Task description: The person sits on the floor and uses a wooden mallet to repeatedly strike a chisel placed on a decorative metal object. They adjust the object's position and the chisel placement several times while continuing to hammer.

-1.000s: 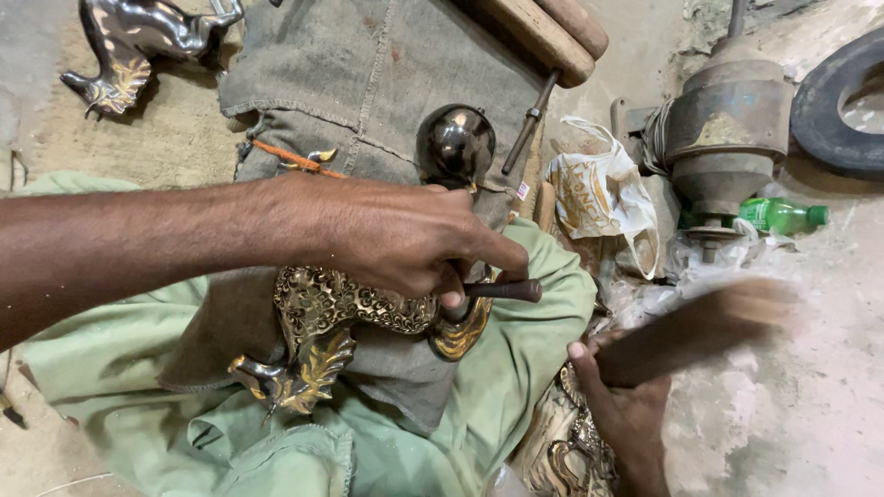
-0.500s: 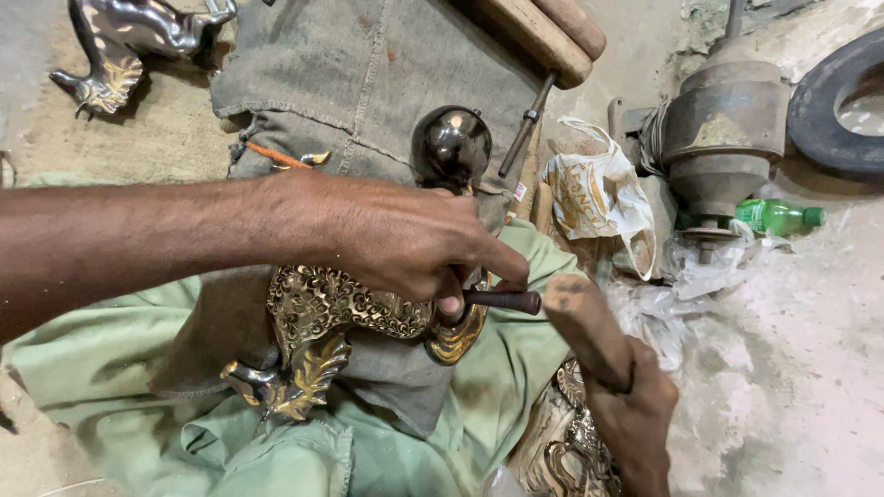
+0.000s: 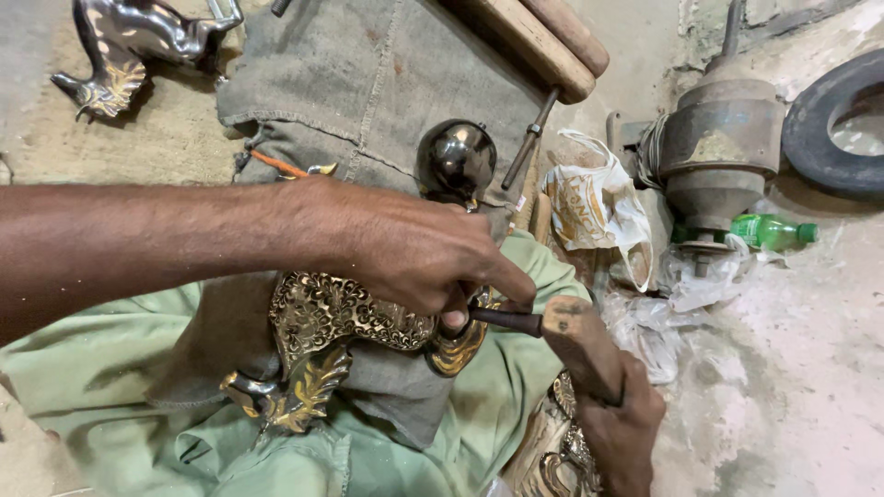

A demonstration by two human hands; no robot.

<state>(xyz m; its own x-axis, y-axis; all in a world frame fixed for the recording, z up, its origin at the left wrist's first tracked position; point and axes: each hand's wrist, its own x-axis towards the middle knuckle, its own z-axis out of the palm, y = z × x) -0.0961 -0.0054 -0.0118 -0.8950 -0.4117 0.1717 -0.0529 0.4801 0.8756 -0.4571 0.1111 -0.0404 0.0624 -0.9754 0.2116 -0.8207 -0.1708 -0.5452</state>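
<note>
left hand (image 3: 414, 253): chisel (image 3: 505, 320) pinched against ornate brass piece (image 3: 354, 322), held on lap under it | right hand (image 3: 619, 419): wooden mallet (image 3: 578, 345) gripped, head met at chisel butt | progress: relief largely chased, edge by chisel tip judged unfinished

My left hand (image 3: 414, 253) and right hand (image 3: 622, 423) crowd the ornate brass piece (image 3: 341, 317) on my lap. To the right, plastic bags (image 3: 663, 304), a green bottle (image 3: 769, 230) and a metal motor (image 3: 718, 147) block the way. Far left, sandy floor (image 3: 138, 147) lies open beside the burlap (image 3: 368, 83).
</note>
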